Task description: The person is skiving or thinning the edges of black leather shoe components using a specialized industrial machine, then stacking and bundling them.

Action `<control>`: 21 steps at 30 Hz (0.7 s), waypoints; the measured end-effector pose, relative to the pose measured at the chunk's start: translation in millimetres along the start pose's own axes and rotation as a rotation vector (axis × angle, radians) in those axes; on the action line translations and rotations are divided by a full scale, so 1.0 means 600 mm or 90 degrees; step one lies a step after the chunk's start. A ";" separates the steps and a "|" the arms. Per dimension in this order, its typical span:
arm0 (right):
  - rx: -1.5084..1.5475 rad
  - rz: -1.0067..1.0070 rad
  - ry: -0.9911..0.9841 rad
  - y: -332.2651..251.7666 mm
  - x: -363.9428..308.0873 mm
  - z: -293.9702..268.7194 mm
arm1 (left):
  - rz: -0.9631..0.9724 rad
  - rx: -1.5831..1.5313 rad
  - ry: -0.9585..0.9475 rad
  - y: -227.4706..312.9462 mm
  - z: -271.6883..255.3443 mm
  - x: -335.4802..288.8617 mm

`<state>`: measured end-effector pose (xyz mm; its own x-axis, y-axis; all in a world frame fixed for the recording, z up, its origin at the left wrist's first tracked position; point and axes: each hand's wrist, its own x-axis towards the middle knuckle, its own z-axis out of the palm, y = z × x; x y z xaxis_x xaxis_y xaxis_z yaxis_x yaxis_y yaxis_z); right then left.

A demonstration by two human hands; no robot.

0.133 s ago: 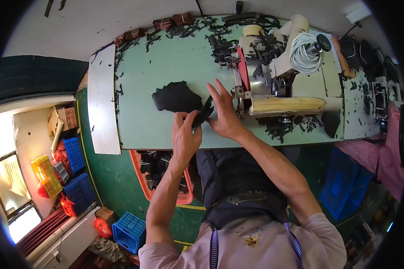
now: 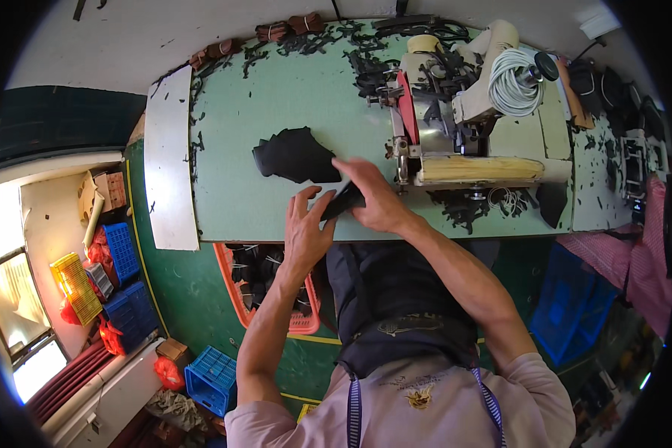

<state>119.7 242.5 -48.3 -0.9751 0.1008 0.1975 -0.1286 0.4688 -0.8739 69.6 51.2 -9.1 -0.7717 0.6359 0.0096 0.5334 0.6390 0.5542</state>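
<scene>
Close to the table's near edge, my right hand [image 2: 377,200] grips a small bundle of thin black pieces [image 2: 345,200], its thumb side against them and its fingers reaching forward over them. My left hand [image 2: 306,233] pinches the bundle's left end between thumb and fingers, with other fingers curled above. Whether the pieces are leather or cloth cannot be told. Just beyond both hands, a fanned pile of black cut pieces [image 2: 295,155] lies flat on the pale green table [image 2: 231,201].
Right of my hands stands a machine with a padded yellowish bar [image 2: 479,170] and a coil of white cord [image 2: 515,82]. Black scraps [image 2: 369,71] litter the table's back. An orange basket [image 2: 306,322] holding dark bundles is below the near edge. Blue crates [image 2: 213,381] stand on the floor.
My right fingers have come down from a raised, spread pose toward the bundle. The bundle has tilted flatter between my hands, and my left fingers have loosened slightly.
</scene>
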 end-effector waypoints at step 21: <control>0.072 0.099 0.068 0.072 -0.017 0.064 | -0.053 0.119 -0.053 -0.003 0.049 0.019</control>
<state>117.0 228.3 -105.3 -0.9611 0.2588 0.0968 -0.0034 0.3392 -0.9407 70.2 69.8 -34.6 -0.7890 0.6057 -0.1032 0.5293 0.7553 0.3864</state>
